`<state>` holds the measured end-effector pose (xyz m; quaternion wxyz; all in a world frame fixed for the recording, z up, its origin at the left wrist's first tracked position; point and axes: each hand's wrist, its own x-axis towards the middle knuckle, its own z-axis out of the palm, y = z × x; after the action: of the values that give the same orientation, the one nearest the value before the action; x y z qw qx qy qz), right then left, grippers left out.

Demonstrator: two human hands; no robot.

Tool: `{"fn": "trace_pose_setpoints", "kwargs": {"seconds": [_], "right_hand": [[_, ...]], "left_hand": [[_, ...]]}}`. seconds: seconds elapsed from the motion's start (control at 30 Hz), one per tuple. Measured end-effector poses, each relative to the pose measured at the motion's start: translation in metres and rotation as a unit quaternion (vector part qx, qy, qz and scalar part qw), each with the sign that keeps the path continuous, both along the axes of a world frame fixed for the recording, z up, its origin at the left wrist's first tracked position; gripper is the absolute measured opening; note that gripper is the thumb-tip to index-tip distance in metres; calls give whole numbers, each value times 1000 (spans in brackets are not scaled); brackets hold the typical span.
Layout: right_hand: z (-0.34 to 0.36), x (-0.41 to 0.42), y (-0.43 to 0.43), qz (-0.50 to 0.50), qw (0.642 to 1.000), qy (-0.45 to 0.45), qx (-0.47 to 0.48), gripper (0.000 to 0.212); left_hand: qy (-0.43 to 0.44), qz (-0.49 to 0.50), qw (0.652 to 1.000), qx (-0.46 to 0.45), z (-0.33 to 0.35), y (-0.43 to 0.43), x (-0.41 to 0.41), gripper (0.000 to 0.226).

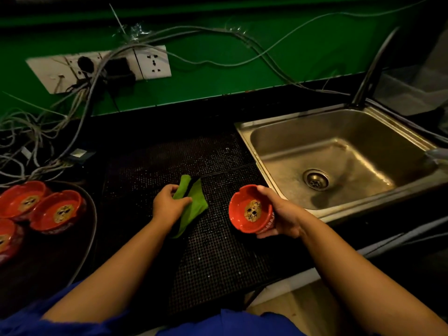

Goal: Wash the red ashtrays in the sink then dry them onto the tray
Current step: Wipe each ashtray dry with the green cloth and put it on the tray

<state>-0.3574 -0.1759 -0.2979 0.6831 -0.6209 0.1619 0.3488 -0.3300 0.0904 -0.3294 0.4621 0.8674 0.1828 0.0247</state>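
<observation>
Blue garment (218, 323): nearest the lens, it ran along the bottom edge, and both bare forearms reached forward out of it.
Green wall (242, 69): it filled the back of the view above the dark counter.
Sink (244, 132): a steel basin sat sunk into the counter at the right, its drain (315, 179) near the middle of the floor. The metal looked wet in patches.
Black mat (213, 251): a studded rubber mat lay on the counter just left of the sink, under both hands.
Tray (90, 214): a dark round tray sat at the far left, partly cut off by the frame.
Cables (36, 141): a grey tangle hung from the wall and piled up on the counter behind the tray.
Socket panel (101, 66): a white panel was fixed to the wall at upper left, with plugs and wires in it.
Ashtrays on the tray: 3 red ones showed – 1 at the back (23, 198), 1 beside it (59, 210), 1 at the frame edge (4, 238) – all upright and close together.
Right hand (283, 214): it gripped a 4th red ashtray (249, 209), thumb over the far rim and fingers beneath.
Held ashtray: it was off the mat, near the sink's front left corner, tilted so its gold-and-black centre faced the camera.
Left hand (167, 207): its fingers were curled round the green cloth (194, 202).
Green cloth: it lay folded on the mat between the 2 hands, with a dark stripe along it.
</observation>
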Motion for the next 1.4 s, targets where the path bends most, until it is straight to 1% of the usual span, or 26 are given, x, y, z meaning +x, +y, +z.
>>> {"fn": "trace_pose_setpoints", "kwargs": {"seconds": [0.07,0.13,0.2,0.27,0.4,0.47,0.5,0.53,0.63,0.67,0.7,0.77,0.8,0.87,0.93,0.97,1.07,1.13,1.17,1.2,1.23,1.27,1.3,1.33,1.37,1.4], "right_hand": [[5,4,6,21,998,-13,-57,45],[12,9,10,8,989,-51,-136,47],[14,16,7,1,968,-116,-224,49],[11,22,1,31,939,-178,-292,54],[3,22,-9,93,896,-252,-353,52],[-1,21,-14,114,885,-271,-361,48],[-3,19,-16,124,881,-278,-362,51],[-6,16,-17,135,872,-288,-371,63],[-17,0,-9,143,843,-318,-410,120],[-21,-6,-5,136,835,-334,-415,130],[-26,-11,0,126,826,-352,-422,136],[-34,-16,7,88,813,-383,-430,136],[-39,-17,9,67,812,-394,-426,134],[-43,-16,9,42,817,-402,-411,130],[-44,-16,2,6,828,-394,-398,128],[-44,-15,-4,-18,830,-390,-398,127],[-41,-11,-29,-87,823,-390,-403,125],[-38,-9,-46,-113,818,-390,-408,123],[-37,-8,-53,-122,814,-389,-414,123],[-37,-8,-59,-129,812,-387,-418,123],[-36,-9,-63,-132,810,-386,-421,124],[-36,-10,-66,-133,811,-386,-420,124],[-36,-10,-67,-132,812,-387,-417,125],[-35,-11,-66,-130,814,-388,-412,125],[-33,-12,-63,-125,817,-391,-405,125],[-31,-13,-59,-119,818,-397,-398,125]], "left_hand": [[2,-4,1000,-9,0,1,-1,40],[-3,-18,1000,-6,1,2,-4,36],[-10,-29,1000,7,1,2,-6,33],[-11,-32,999,24,2,1,-8,33],[-11,-36,998,52,5,0,-12,36],[-14,-38,997,66,7,-1,-12,34],[-13,-38,997,71,8,0,-12,34],[-12,-37,996,75,8,-1,-11,34],[-12,-34,996,81,9,-2,-11,34],[-10,-31,996,77,9,-2,-10,34],[-10,-28,997,71,9,-3,-9,34],[-1,-22,999,36,12,-6,-7,35],[8,-19,1000,4,14,-8,-6,36],[23,-13,995,-93,21,-17,-4,35],[25,-4,978,-206,28,-33,-7,33],[24,-2,969,-246,31,-43,-8,32],[35,-25,955,-294,32,-77,-9,30],[40,-44,949,-311,28,-99,-9,33],[31,-55,955,-288,24,-108,-9,36],[17,-75,977,-199,16,-116,-7,42],[10,-99,994,-47,7,-120,-7,54],[9,-122,986,114,-2,-122,-9,69],[8,-143,962,232,-8,-122,-12,80],[12,-162,945,286,-12,-120,-13,83],[24,-170,942,289,-12,-118,-15,83],[37,-174,946,270,-13,-114,-15,82]]}}
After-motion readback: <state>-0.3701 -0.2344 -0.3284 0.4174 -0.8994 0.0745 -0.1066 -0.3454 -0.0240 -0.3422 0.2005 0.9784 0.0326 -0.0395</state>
